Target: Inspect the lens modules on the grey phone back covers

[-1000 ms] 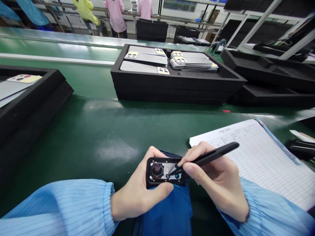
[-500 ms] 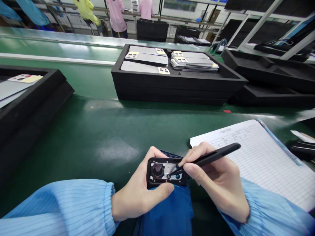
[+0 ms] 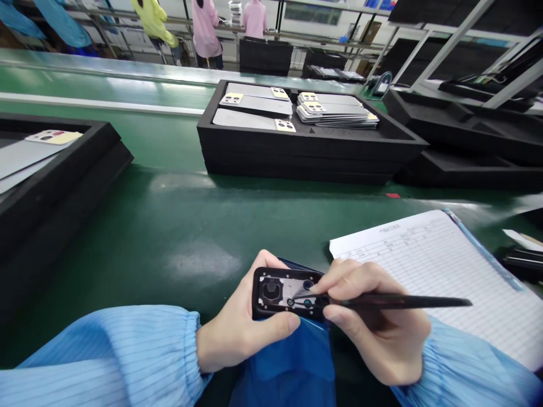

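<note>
Head view: left hand (image 3: 241, 322) pinched a black phone-camera frame (image 3: 265, 294) between thumb and fingers, above a blue sheet (image 3: 288, 367). Right hand (image 3: 373, 333) closed on black tweezers (image 3: 403, 302), tips apparently on the frame's metal plate. Green bench mat (image 3: 127, 226) beyond; far foam tray (image 3: 309, 152) held phone back panels (image 3: 254, 104); ruled log sheet (image 3: 432, 265) at right.

Tweezers (image 3: 394, 302) look matt black plastic; foam tray (image 3: 314, 148) matt.

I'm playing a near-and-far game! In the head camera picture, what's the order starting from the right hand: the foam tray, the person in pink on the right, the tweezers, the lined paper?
1. Black tweezers, held in the right hand.
2. Ruled paper sheet, just right of the hand.
3. Black foam tray, ahead across the green bench.
4. Person in pink, far back, beyond the bench.
</note>
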`<act>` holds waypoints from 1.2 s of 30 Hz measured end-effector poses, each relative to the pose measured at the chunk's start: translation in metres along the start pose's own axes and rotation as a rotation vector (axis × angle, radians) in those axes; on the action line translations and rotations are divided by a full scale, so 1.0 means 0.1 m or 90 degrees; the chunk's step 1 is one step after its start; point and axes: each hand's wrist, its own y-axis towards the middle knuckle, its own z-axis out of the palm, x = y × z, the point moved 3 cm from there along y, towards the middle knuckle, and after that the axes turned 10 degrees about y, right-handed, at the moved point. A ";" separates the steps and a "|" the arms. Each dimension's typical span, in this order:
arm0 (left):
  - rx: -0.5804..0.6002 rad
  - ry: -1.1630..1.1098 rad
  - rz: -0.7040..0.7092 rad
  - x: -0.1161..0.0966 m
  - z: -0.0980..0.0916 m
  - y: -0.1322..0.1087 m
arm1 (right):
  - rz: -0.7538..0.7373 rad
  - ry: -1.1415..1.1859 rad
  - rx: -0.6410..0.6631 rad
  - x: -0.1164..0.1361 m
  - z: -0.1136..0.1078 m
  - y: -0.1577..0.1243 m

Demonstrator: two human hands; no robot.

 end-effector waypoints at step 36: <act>0.004 0.022 -0.023 0.01 0.01 0.01 | 0.044 0.005 0.001 -0.04 -0.05 0.05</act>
